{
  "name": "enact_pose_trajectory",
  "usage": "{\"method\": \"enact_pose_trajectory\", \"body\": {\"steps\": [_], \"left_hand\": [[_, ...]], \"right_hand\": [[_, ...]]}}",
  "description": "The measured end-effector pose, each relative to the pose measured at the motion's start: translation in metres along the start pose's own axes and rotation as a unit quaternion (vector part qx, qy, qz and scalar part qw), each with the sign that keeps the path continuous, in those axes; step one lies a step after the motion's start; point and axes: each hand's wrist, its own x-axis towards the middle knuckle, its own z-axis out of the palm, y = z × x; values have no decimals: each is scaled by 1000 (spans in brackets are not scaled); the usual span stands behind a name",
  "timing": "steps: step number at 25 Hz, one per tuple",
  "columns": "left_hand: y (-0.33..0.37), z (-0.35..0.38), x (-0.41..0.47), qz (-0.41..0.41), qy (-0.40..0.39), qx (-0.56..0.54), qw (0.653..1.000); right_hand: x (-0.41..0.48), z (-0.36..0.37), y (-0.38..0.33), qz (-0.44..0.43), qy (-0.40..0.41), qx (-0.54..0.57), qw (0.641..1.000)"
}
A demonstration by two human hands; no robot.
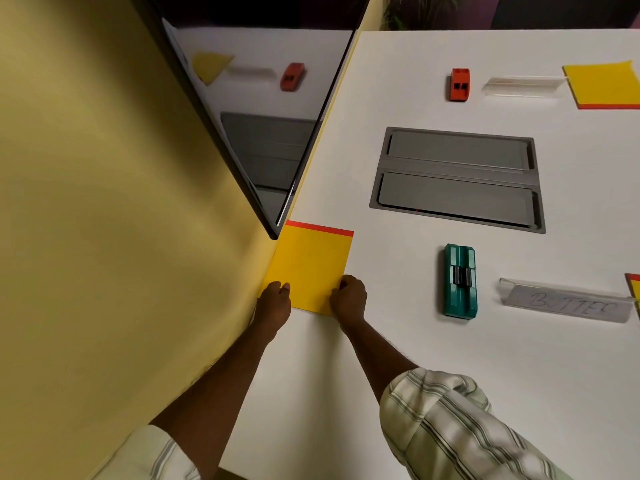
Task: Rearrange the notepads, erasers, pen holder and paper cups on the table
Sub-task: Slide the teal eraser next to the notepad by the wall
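A yellow notepad (310, 268) with a red top strip lies flat on the white table (346, 393), against the yellow wall at the left. My left hand (273, 303) grips its near left corner with curled fingers. At the near right corner my right hand (348, 297) does the same. A green eraser (460, 281) lies to the right of the pad. An orange eraser (460, 84) sits far back. A second yellow notepad (602, 84) lies at the back right, and the corner of a third notepad (634, 287) shows at the right edge.
A grey recessed cable hatch (457, 180) sits mid-table. Two clear acrylic name holders lie on the table, one at the back (523, 86) and one at the right with writing (568, 304). A dark glossy screen (263, 109) hangs on the yellow wall (104, 202) above the pad's far corner.
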Motion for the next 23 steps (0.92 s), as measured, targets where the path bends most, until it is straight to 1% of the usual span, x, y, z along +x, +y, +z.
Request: {"method": "enact_pose_trajectory", "body": {"steps": [3, 6, 9, 12, 14, 17, 19, 23], "left_hand": [[5, 4, 0, 6, -5, -4, 1000], [16, 14, -5, 25, -10, -26, 999], [34, 27, -12, 65, -23, -63, 996], [54, 36, -21, 98, -30, -77, 992], [63, 42, -24, 116, -23, -74, 990], [70, 49, -25, 136, -19, -55, 989], [70, 53, -24, 148, -16, -25, 989], [68, 54, -21, 151, -13, 13, 988]], "right_hand": [[0, -15, 4, -9, 45, 4, 999], [5, -44, 12, -34, 97, -47, 994], [14, -81, 18, -51, 144, -100, 983], [18, -113, 21, -68, 249, -184, 948], [19, -129, 27, -54, 297, -217, 929], [23, -148, 39, 5, 300, -242, 923], [25, -154, 47, 26, 289, -264, 920], [28, -157, 57, 70, 262, -263, 926]]}}
